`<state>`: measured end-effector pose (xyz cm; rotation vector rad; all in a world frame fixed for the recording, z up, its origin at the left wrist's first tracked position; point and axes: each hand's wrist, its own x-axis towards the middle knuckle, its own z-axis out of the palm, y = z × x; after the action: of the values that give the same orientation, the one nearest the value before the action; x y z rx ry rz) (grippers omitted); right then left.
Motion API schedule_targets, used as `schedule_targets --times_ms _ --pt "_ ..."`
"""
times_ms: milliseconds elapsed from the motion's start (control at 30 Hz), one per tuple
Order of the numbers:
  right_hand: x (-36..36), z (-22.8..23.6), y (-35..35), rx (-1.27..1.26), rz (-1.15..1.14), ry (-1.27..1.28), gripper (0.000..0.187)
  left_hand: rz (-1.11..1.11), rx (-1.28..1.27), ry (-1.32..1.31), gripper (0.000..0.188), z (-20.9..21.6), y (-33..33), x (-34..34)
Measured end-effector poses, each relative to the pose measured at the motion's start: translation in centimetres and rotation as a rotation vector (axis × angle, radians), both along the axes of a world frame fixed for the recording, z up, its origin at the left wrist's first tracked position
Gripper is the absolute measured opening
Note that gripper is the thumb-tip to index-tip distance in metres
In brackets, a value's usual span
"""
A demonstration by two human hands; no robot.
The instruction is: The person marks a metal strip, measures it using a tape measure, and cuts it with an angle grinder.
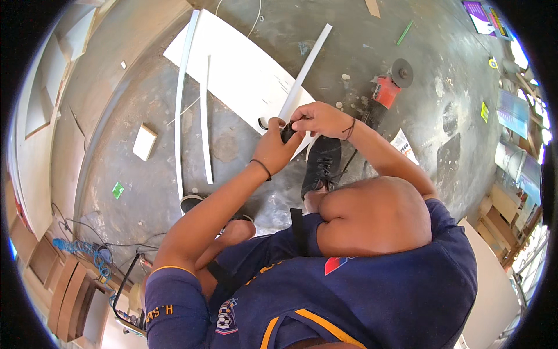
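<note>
My left hand (278,145) is closed around a small black object (286,133), mostly hidden by the fingers, so its kind does not show. From the right, my right hand (323,121) pinches at the same object, fingertips meeting those of the left. Just left of the hands, a short curved black piece (262,123) shows over a white board (232,64) lying on the floor. A white strip (307,68) crosses the board, its near end reaching to my hands. My black shoe (322,163) is planted right beside them.
An angle grinder (388,90) with a red head and a disc lies to the right. Left are a long white strip (180,110), a shorter strip (205,128) and a small white block (144,142). A green stick (405,33) lies far off; cables and blue hose (87,249) lie lower left.
</note>
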<state>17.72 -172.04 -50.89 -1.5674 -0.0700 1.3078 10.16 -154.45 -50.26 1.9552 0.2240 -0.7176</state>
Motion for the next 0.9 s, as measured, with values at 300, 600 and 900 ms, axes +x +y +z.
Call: schedule_targets --times_ms 300,600,900 --pt "0.9 -0.6 -1.5 -0.088 -0.212 0.099 0.024 -0.209 -0.014 0.273 0.04 -4.1 2.8 -3.6" --pt "8.0 -0.9 -7.3 0.22 -0.883 0.153 0.018 -0.24 -0.19 0.239 0.031 -7.6 4.7 -5.8" --pt "9.5 -2.5 -6.8 0.293 -1.026 0.079 0.022 0.041 -0.256 0.345 0.037 -5.7 4.6 -3.7"
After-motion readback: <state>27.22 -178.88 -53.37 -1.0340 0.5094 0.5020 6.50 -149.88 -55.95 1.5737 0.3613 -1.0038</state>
